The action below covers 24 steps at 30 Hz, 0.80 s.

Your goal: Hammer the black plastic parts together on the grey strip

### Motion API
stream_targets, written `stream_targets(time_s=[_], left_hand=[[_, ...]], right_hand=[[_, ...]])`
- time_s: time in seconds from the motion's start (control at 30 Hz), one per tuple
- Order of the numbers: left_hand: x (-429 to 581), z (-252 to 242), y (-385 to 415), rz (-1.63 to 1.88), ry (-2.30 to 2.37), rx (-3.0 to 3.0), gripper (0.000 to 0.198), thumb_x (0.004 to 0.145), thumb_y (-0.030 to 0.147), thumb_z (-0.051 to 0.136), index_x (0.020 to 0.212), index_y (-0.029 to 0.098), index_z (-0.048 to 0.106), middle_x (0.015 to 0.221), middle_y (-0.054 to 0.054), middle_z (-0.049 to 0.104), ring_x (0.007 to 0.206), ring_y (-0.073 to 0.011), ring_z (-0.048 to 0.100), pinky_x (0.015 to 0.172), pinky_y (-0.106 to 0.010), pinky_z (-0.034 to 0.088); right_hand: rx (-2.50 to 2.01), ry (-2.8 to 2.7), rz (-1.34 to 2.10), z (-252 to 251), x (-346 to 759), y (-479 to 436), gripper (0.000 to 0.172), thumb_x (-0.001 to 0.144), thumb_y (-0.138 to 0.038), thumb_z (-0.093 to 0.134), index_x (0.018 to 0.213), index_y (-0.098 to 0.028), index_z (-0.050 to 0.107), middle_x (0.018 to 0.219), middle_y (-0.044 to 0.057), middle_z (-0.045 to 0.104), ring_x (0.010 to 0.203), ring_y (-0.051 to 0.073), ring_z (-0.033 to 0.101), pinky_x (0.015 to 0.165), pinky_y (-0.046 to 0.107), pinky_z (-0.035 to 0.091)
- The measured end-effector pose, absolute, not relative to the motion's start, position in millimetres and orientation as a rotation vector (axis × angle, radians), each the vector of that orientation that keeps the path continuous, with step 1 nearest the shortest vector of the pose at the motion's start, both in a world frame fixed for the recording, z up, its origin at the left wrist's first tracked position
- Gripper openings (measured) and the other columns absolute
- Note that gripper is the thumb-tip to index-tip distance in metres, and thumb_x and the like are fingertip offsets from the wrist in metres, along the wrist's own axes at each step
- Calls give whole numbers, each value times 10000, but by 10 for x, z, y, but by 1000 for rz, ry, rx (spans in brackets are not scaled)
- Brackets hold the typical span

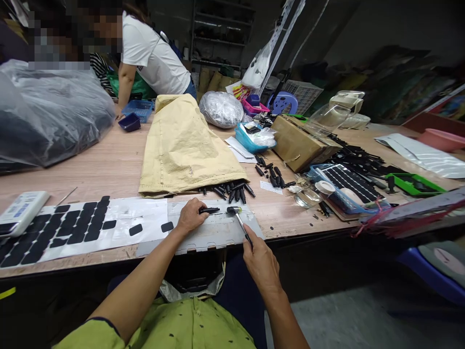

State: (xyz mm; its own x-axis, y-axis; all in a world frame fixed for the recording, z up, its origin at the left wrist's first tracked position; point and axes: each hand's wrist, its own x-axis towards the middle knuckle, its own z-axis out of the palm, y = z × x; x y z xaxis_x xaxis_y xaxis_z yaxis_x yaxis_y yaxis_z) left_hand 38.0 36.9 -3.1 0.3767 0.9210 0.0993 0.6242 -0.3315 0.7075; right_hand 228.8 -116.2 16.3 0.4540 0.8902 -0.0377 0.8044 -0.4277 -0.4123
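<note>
My left hand [191,215] is closed on a slim black part [209,210] that lies level over a grey board [218,235]. The fingers of my right hand [259,257] are wrapped round the handle of a small hammer [240,222]. Its dark head with a yellowish end is just right of the black part, with a short gap between them. Behind the board, several black parts [238,190] stick out from under a large yellow cloth or sack [185,145].
Black pads on white sheets [125,223] and a white device [22,213] are at the left. A cardboard box [301,140], a blue tray [348,191] and a green tray [414,184] stand right. Across the table, a person in white [152,53] leans over near a big plastic bag [54,111].
</note>
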Motion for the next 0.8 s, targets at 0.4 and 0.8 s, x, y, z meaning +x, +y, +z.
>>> stream_targets(time_s=[0.4,0.8], left_hand=[[143,190,90,554,949,2149,144,727,274,777,868,255,758,1167,-59,569,1116,-258,517,997,-414,412],[-341,-159,-947,513,1138,2656,144,741,103,692,838,209,689,1590,-79,301,1408,-413,291,1084,-609,301]], right_hand=[[-2534,-1532,490,232,2179,-1098,524,971,-386,396,1491,-341,432,887,131,736,802,298,707,687,357,480],[-2553,-1432,590,228,2128,-1088,520,999,-377,368,1519,-359,362,949,100,738,885,266,696,754,322,464]])
